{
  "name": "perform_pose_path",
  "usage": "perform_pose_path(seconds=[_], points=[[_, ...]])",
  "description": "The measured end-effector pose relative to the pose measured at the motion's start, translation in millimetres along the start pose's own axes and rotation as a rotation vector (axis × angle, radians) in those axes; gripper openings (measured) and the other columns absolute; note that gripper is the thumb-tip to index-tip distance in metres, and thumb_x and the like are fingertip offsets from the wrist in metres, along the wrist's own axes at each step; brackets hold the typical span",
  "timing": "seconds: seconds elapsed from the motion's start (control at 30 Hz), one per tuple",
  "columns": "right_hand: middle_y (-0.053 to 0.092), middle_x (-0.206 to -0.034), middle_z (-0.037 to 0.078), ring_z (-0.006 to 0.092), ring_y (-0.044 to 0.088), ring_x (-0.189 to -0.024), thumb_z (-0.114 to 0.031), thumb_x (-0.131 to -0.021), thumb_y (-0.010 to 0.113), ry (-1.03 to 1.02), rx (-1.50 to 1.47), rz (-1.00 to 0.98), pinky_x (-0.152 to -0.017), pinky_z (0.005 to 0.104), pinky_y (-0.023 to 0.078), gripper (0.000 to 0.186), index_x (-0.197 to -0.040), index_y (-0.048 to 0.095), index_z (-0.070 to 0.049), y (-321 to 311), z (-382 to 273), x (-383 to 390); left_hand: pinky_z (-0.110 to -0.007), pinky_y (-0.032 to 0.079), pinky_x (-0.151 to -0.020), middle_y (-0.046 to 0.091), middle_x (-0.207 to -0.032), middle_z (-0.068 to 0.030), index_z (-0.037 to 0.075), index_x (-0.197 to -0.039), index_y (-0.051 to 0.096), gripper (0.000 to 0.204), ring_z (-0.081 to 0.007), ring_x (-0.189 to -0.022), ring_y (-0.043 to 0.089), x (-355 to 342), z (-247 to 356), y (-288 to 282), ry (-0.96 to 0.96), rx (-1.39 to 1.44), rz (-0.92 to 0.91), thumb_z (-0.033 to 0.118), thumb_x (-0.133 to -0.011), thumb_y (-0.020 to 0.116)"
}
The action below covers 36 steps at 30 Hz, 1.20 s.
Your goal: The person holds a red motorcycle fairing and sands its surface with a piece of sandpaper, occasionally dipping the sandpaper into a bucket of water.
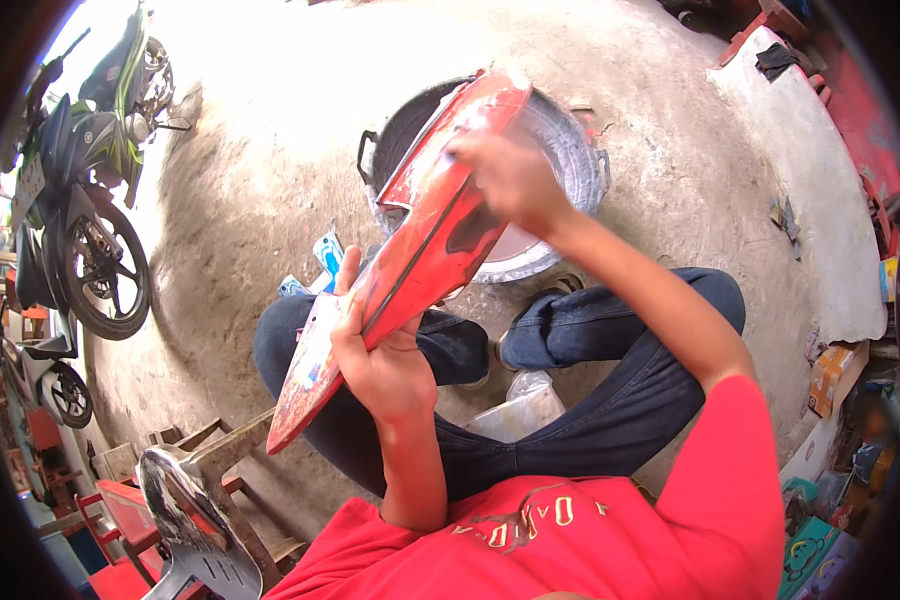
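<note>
A long red motorcycle body panel (425, 245), with worn and dark patches, lies tilted across my lap and over a round metal basin (592, 165). My left hand (382, 360) grips the panel's lower half from beneath, the thumb and fingers at its two edges. Against the upper part of the panel, my right hand (510, 180) presses with curled fingers and is blurred by motion. Something small and dark shows at its fingertips, too smeared to make out. The basin stands on the floor beyond my feet, partly hidden by the panel; pale liquid seems to be in it.
Motorcycles (95, 240) stand at the left. A stained grey plastic part (205, 530) rests by a wooden stool (235, 440) at lower left. A blue-and-white packet (327, 252) lies near my left knee, a pale box (518, 415) between my legs. A cardboard box (836, 380) stands at right.
</note>
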State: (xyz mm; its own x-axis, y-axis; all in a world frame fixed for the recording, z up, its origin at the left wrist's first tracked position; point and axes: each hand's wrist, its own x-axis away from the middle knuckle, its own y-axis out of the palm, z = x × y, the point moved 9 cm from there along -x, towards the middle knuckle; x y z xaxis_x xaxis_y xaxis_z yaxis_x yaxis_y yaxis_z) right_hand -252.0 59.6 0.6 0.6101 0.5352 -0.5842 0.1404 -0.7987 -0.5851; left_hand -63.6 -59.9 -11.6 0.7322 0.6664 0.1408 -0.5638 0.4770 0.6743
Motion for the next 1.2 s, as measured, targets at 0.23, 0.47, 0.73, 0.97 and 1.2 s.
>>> perform_pose_path(seconds=[0.23,0.47,0.73,0.97,1.2], points=[[0.074,-0.124,0.015,0.0363,0.068,-0.123,0.001,-0.092,0.061,-0.465,-0.167,-0.185,-0.105,0.0454,0.054,0.038,-0.127,0.071,-0.009,10.6,-78.3,13.0,-0.049,0.056,-0.108,0.062,-0.140,-0.0287,-0.007,-0.159,0.032,0.062,-0.0354,-0.128,0.066,1.8,2.6,-0.8,0.005,0.025,-0.004,0.023,-0.105,0.036],[0.072,-0.131,0.017,0.0366,0.068,-0.123,0.002,-0.089,0.060,-0.169,0.018,-0.158,-0.106,0.0468,0.054,0.043,-0.130,0.070,-0.005,9.2,-22.4,-4.2,-0.049,0.056,-0.108,0.062,-0.139,-0.0289,-0.008,-0.158,0.032,0.063,-0.0359,-0.127,0.066,1.4,-1.3,-0.6,0.014,-0.005,0.007,0.024,-0.105,0.037],[0.075,-0.120,0.015,0.0319,0.071,-0.116,-0.006,-0.094,0.058,-0.110,0.122,-0.192,-0.099,0.0415,0.057,0.033,-0.124,0.072,-0.007,9.2,-10.4,-7.6,-0.048,0.057,-0.106,0.062,-0.138,-0.0282,-0.008,-0.159,0.032,0.063,-0.0350,-0.126,0.067,1.2,-1.3,2.2,0.016,0.012,-0.010,0.024,-0.105,0.038],[0.076,-0.114,0.015,0.0323,0.074,-0.107,-0.005,-0.093,0.062,-0.212,0.067,-0.160,-0.094,0.0427,0.059,0.034,-0.126,0.071,-0.005,5.3,-28.5,-7.1,-0.048,0.057,-0.106,0.062,-0.139,-0.0296,-0.008,-0.158,0.032,0.063,-0.0359,-0.125,0.067,2.6,-0.9,3.8,0.016,-0.009,-0.008,0.023,-0.105,0.039],[0.075,-0.123,0.014,0.0332,0.072,-0.116,-0.001,-0.088,0.063,-0.444,-0.096,-0.172,-0.104,0.0440,0.057,0.039,-0.124,0.072,-0.009,4.1,-73.2,7.9,-0.046,0.059,-0.104,0.062,-0.138,-0.0293,-0.009,-0.157,0.033,0.060,-0.0356,-0.124,0.068,2.6,-0.9,3.7,0.034,-0.009,0.011,0.022,-0.106,0.037]])
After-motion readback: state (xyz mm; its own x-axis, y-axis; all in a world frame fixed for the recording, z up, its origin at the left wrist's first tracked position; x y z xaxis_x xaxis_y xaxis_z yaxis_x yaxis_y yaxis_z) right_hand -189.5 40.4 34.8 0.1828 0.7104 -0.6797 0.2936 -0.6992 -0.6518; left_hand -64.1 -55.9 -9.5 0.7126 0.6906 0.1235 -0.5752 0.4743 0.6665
